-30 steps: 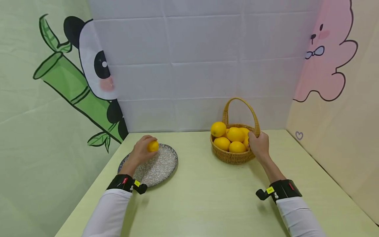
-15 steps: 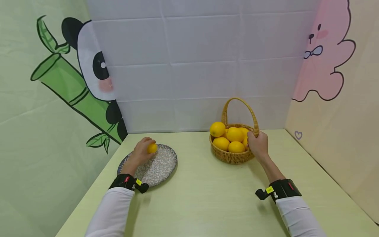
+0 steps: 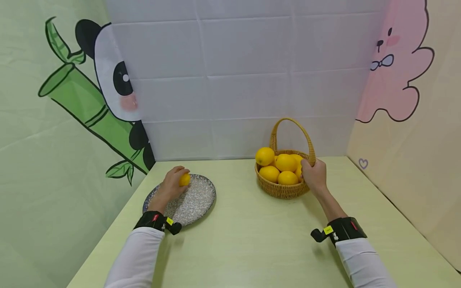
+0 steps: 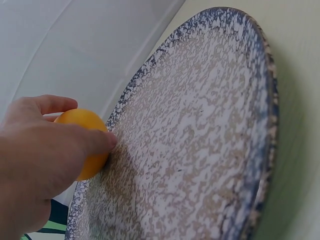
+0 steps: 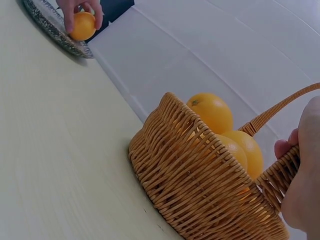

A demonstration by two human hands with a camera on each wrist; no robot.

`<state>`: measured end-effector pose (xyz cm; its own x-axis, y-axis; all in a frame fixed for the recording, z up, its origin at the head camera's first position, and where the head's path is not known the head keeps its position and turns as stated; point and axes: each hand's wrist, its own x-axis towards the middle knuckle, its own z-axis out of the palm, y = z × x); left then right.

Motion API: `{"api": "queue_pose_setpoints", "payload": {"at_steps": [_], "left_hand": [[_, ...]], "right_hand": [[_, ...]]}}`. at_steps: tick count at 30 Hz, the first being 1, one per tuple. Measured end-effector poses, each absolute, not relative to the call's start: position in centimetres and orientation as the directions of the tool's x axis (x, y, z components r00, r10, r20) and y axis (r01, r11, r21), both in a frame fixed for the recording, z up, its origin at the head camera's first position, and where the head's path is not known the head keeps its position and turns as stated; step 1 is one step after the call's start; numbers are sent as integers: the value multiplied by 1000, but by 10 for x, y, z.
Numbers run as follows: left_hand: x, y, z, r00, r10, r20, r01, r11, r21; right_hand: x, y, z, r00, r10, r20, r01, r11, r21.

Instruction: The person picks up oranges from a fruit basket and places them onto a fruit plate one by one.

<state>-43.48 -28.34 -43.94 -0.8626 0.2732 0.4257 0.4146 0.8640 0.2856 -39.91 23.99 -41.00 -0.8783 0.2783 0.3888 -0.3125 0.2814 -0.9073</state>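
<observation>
In the head view my left hand (image 3: 172,185) grips an orange (image 3: 185,179) over the far left part of a round speckled plate (image 3: 201,200). The left wrist view has the fingers and thumb around this orange (image 4: 85,117), low against the plate (image 4: 190,125); whether it bears on the plate I cannot tell. On the right, my right hand (image 3: 315,176) holds the base of the arched handle of a wicker basket (image 3: 284,192). Several oranges (image 3: 286,163) fill the basket, one (image 5: 212,112) sitting high at its rim. My palm hides part of the handle.
Both plate and basket stand on a pale table (image 3: 237,240), with a stretch of tabletop between them. A light cloth wall (image 3: 248,88) rises behind the table's back edge. Side walls carry a panda drawing (image 3: 115,80) and a pink animal drawing (image 3: 399,80).
My left hand has sunk slightly with the orange, closer to the plate, and hardly moves over the last half second. The right hand and the basket stay in place.
</observation>
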Motion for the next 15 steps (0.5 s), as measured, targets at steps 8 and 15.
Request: {"api": "queue_pose_setpoints", "payload": {"at_steps": [8, 15], "left_hand": [[-434, -281, -440, -862, 248, 442, 402, 866, 297], [-433, -280, -439, -860, 240, 451, 401, 864, 305]], "right_hand": [[-401, 241, -409, -874, 290, 389, -306, 292, -906], [-399, 240, -408, -881, 285, 378, -295, 293, -910]]}}
